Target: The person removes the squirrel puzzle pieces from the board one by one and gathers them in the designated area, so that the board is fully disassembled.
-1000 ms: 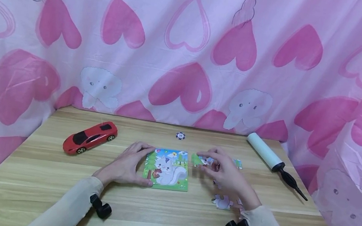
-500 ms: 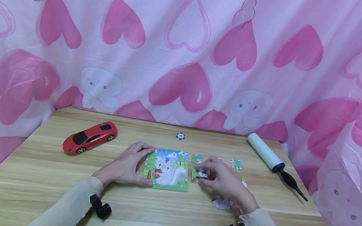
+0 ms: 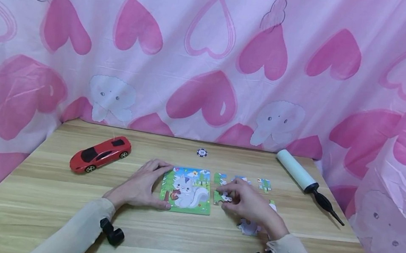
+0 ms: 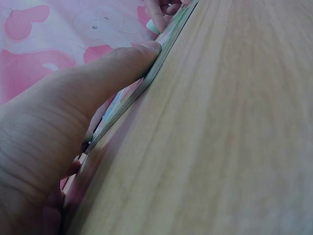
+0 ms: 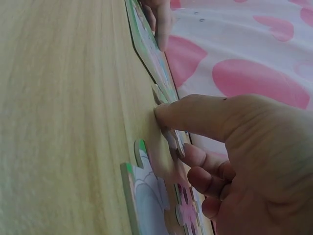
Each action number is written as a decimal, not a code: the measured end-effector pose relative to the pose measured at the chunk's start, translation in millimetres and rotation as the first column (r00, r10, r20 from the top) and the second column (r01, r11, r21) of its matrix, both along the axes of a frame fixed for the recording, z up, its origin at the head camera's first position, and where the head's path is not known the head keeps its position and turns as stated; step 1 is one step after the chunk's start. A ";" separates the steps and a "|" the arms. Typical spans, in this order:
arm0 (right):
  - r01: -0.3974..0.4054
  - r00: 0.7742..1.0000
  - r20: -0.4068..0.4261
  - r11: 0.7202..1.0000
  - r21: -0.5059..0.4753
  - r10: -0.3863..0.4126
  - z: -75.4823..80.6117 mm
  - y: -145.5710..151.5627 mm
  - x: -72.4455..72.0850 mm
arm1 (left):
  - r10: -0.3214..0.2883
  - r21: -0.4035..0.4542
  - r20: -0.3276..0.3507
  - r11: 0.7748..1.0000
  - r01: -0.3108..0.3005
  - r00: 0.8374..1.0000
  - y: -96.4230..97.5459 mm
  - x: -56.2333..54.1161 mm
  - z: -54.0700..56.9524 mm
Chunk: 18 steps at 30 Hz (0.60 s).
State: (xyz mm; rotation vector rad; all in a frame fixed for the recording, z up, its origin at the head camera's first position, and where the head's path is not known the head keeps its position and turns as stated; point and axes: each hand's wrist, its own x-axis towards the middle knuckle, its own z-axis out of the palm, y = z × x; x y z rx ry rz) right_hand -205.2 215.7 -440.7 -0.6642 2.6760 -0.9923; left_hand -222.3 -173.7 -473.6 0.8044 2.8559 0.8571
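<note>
In the head view, a square puzzle board (image 3: 187,190) with a squirrel picture lies flat at mid-table. My left hand (image 3: 143,183) holds its left side, thumb at the near corner and fingers at the far corner. The left wrist view has the thumb (image 4: 117,68) lying along the board's edge. Just right of the board, my right hand (image 3: 248,201) pinches a green and white puzzle piece (image 3: 219,197) between thumb and fingers, low over the table. The right wrist view shows that piece (image 5: 172,139) tilted under the thumb, close to the board's edge.
Loose puzzle pieces lie around the right hand: one behind at left (image 3: 220,177), one at right (image 3: 265,184), and a lilac piece (image 3: 249,227) in front. A red toy car (image 3: 101,154) stands left, a poker chip (image 3: 202,152) behind, and a white hand pump (image 3: 305,180) right.
My right hand has come nearer and away from the far row of pieces, now with a piece just right of the board. The left hand has stayed in place.
</note>
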 end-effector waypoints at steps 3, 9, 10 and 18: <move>0.004 1.000 0.004 1.000 0.006 -0.004 -0.8 0.4 -0.7 | -0.001 0.002 0.000 1.000 0.001 1.000 -0.1 -0.1 -0.3; -0.003 1.000 0.003 1.000 0.010 0.003 0.5 0.1 -0.5 | -0.002 0.014 0.005 1.000 0.002 1.000 -0.9 -0.2 -0.2; -0.003 1.000 0.004 1.000 0.009 0.003 0.9 -0.2 -0.2 | -0.002 0.015 0.005 1.000 0.001 1.000 -1.0 -0.2 -0.2; 0.001 1.000 0.005 1.000 0.009 -0.001 1.2 -0.3 -0.4 | -0.002 0.010 0.002 1.000 0.002 1.000 -0.3 -0.6 -0.8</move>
